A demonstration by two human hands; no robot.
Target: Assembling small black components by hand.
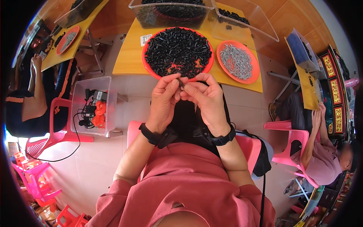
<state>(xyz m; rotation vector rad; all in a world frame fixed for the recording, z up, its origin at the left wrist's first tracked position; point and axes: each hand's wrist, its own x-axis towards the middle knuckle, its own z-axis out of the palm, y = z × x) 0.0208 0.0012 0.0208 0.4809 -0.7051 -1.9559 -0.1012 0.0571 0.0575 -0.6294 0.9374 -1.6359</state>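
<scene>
My left hand (163, 103) and my right hand (208, 104) meet at the near edge of the table, with thumbs and fingertips pinched close together. Between the fingertips is a small dark piece (182, 84), mostly covered; its exact kind cannot be made out. Just beyond my fingers stands a round red tray (145, 60) heaped with small black plastic parts (177, 49). Its red bottom shows through near the front. To the right of it, an orange-red oval plate (252, 76) holds many small silvery metal pieces (236, 60) that look like screws.
Clear plastic bins (172, 19) with black parts stand at the back of the yellow table (126, 62). Left on the floor, a clear tub (92, 81) holds black adapters, cables and an orange bag. Other people sit at tables on the left and right, near pink chairs (293, 140).
</scene>
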